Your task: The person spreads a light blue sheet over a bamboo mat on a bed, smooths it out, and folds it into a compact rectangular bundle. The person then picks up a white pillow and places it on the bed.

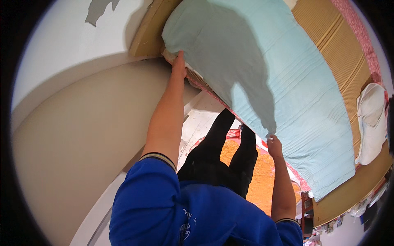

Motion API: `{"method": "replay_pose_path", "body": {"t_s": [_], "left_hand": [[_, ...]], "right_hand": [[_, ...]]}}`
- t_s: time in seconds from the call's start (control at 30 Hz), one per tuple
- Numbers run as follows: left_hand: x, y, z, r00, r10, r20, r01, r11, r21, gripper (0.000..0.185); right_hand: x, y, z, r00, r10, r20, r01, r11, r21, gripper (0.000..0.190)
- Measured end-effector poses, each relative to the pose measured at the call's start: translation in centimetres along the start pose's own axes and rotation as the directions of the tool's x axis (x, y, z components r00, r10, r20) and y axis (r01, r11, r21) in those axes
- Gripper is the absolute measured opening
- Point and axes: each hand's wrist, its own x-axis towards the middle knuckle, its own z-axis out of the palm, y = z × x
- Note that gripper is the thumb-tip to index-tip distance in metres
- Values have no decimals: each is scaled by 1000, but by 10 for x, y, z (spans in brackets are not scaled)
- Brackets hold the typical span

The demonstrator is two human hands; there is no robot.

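A light blue bed sheet or thin quilt (307,101) is spread over a bed in front of me, wrinkled in lines towards its right part. At the bed's near left corner, my left hand (179,65) grips the sheet's edge; some of its fingers are hidden. Farther right along the near side, my right hand (274,147) pinches the same edge between thumb and fingers. Beneath the sheet, a pink patterned cloth (297,175) shows along the bed's side. My shadow falls across the sheet's left half.
A brown ribbed mat (344,49) lies uncovered beyond the sheet, with a white pillow or folded cloth (371,123) at the far right. Yellowish boards (354,190) stand at both bed ends. A pale wall (77,123) rises close on my left. An orange rug (261,175) lies underfoot.
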Motion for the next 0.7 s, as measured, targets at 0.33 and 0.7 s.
{"method": "replay_pose_path", "body": {"t_s": [0.33, 0.7], "left_hand": [[-11, 39, 10, 977, 210, -37, -214, 964, -159, 72], [-145, 44, 135, 583, 682, 441, -784, 332, 524, 50]], "right_hand": [[-5, -65, 24, 989, 86, 123, -86, 996, -11, 45], [24, -140, -40, 986, 52, 159, -117, 895, 431, 44]]}}
